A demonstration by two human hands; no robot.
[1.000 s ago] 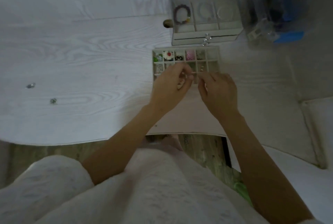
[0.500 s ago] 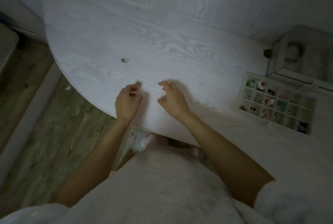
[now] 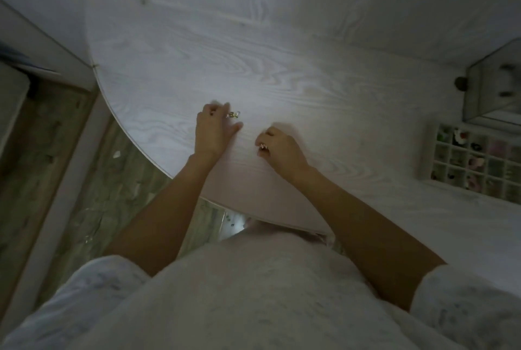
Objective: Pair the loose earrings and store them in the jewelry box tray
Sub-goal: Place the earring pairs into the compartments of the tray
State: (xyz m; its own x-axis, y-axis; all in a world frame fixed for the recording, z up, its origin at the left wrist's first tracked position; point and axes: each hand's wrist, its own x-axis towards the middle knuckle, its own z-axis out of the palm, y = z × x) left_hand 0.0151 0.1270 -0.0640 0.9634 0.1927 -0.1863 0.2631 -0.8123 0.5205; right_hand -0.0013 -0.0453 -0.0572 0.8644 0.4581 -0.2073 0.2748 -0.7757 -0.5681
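White compartmented jewelry tray stood far right on the white wood-grain table, holding assorted earrings. Left hand pinched a small gold earring; right hand pinched another small earring.

Single view, head-worn wide-angle camera. Looks forward and steeply down over the wearer's torso onto a pale wood-grain table. Frame is rolled: the table's curved near edge runs diagonally from upper left to lower centre. Close range; both forearms enter from the bottom. Floor visible at left, compartment tray cut by the right border. Strong edge distortion. No second view, so no shared area.
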